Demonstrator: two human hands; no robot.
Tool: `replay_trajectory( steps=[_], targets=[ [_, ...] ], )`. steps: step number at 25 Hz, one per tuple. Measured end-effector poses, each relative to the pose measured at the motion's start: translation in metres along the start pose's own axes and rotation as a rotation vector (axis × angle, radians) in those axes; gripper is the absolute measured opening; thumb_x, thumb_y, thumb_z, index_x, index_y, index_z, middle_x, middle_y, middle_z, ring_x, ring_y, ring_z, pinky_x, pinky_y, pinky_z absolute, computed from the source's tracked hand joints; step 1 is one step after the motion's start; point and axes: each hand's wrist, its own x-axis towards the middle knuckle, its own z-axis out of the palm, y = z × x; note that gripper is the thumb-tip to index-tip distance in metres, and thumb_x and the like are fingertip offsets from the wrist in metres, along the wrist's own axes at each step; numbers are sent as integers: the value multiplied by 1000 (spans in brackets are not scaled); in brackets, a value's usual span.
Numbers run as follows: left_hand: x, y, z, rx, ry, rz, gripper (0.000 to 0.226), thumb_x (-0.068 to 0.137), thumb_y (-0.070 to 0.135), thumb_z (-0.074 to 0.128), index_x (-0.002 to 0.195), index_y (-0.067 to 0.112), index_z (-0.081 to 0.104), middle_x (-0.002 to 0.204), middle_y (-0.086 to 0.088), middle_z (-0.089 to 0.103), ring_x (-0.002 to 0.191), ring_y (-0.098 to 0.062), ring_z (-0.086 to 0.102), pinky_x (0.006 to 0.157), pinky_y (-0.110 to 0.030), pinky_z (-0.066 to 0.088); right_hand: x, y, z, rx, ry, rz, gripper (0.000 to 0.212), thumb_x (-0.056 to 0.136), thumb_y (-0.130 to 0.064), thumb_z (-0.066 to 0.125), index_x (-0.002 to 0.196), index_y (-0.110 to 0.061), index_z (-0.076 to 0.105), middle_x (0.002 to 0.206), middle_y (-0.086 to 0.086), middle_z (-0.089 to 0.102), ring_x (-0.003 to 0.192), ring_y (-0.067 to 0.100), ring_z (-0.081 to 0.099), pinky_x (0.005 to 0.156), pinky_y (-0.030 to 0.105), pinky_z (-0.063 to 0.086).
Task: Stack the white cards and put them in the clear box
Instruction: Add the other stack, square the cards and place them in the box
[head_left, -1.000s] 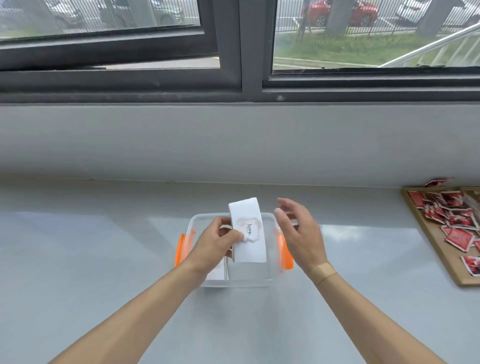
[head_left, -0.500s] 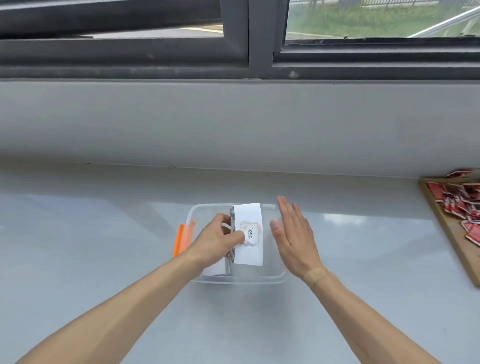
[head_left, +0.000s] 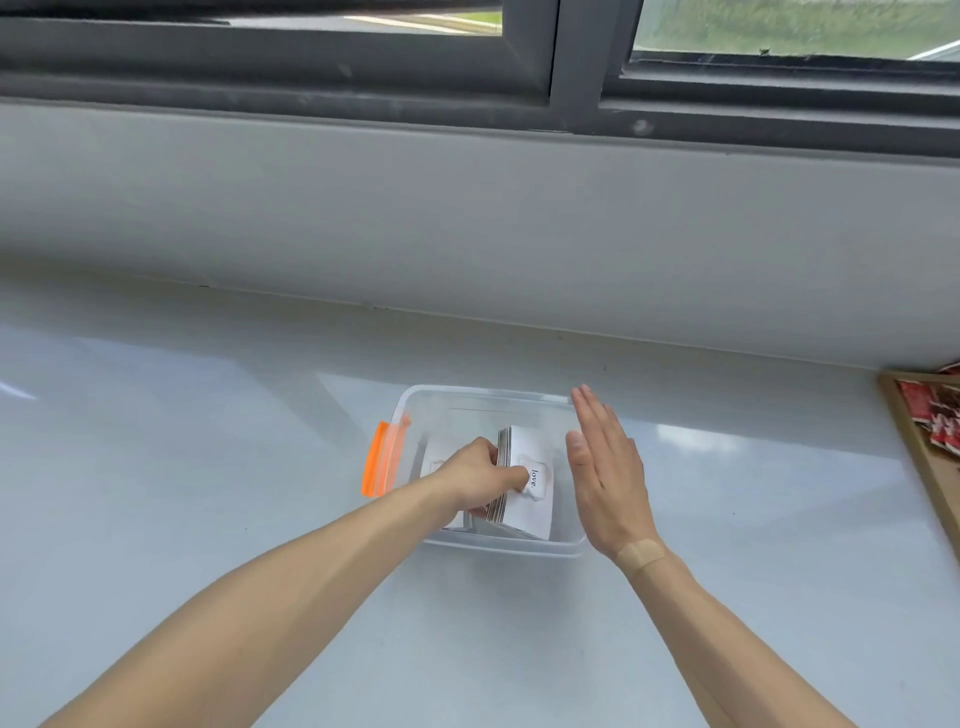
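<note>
A clear plastic box (head_left: 467, 397) with an orange latch (head_left: 376, 465) on its left side stands on the pale table. My left hand (head_left: 480, 480) reaches inside it and grips a stack of white cards (head_left: 530, 499), tilted, with "love" printed on the top card. Another white card (head_left: 439, 462) lies in the box under that hand. My right hand (head_left: 605, 475) is flat with fingers straight, held against the box's right side, holding nothing. A plaster sits on its wrist.
A wooden tray (head_left: 919, 467) with several red packets (head_left: 930, 415) lies at the right edge. A grey wall and window sill run behind the table. Bare table surface lies left of and in front of the box.
My left hand has lowered the card stack from above the rim down into the box. My right hand flattened and moved against the box's right side. The camera tilted down.
</note>
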Motion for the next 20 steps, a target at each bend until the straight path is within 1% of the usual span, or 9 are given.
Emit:
replay_trajectory(
  steps=[2, 5, 6, 8, 10, 14, 16, 18, 20],
  targets=[
    [5, 0, 6, 16, -1, -3, 20, 76, 29, 66, 87, 22, 51, 87, 0, 64, 72, -17, 63, 66, -31, 57, 0, 0, 0, 6, 3, 2, 55, 96, -52, 15, 149, -39, 18, 158, -21, 15, 146, 3, 5, 119, 51, 9],
    [10, -1, 11, 15, -23, -1, 13, 80, 24, 65, 79, 25, 52, 79, 3, 64, 73, -17, 65, 74, -36, 60, 0, 1, 0, 6, -4, 3, 54, 97, -50, 15, 150, -38, 17, 158, -21, 15, 146, 2, 5, 120, 51, 8],
    [12, 0, 12, 22, -38, -4, 13, 80, 23, 65, 79, 25, 52, 79, 2, 63, 74, -18, 65, 74, -37, 60, 0, 1, 0, 9, -4, 5, 55, 97, -50, 15, 150, -38, 17, 158, -21, 15, 146, 2, 5, 120, 51, 8],
    [14, 1, 13, 30, -68, -25, 14, 81, 23, 65, 80, 25, 51, 79, 3, 63, 72, -15, 63, 66, -32, 58, 0, 1, 0, 12, -6, 5, 54, 97, -50, 15, 150, -38, 18, 158, -21, 16, 146, 2, 7, 120, 51, 7],
    [16, 2, 14, 45, -84, -36, 14, 82, 22, 64, 79, 25, 51, 78, 4, 62, 68, -12, 61, 59, -26, 53, 0, 1, -1, 13, -9, 2, 54, 97, -50, 15, 150, -38, 18, 158, -20, 16, 146, 1, 7, 120, 52, 7],
    [18, 3, 19, 22, -109, -48, 10, 86, 17, 60, 79, 23, 53, 79, 2, 63, 71, -15, 63, 64, -27, 55, 0, 1, 0, 17, -11, 0, 55, 97, -50, 15, 150, -36, 17, 159, -18, 16, 146, 2, 7, 120, 52, 9],
    [18, 5, 22, 35, -106, -37, 6, 87, 17, 57, 82, 19, 59, 85, -2, 67, 77, -19, 67, 72, -31, 58, 0, 2, 0, 9, -7, -4, 55, 97, -49, 16, 151, -34, 17, 159, -17, 16, 146, 4, 7, 119, 52, 10],
    [18, 6, 24, 160, -59, -12, 8, 87, 22, 58, 87, 15, 62, 99, -10, 67, 90, -29, 69, 78, -35, 58, 1, 2, 1, 4, -4, -4, 56, 97, -49, 16, 151, -34, 16, 159, -16, 16, 147, 5, 6, 119, 51, 11],
    [16, 7, 26, 284, -1, 9, 14, 87, 27, 59, 91, 14, 63, 110, -14, 65, 98, -33, 68, 75, -33, 54, 1, 2, 0, 10, -3, 2, 55, 97, -49, 16, 150, -35, 15, 159, -17, 15, 147, 5, 5, 120, 51, 10]
  ],
)
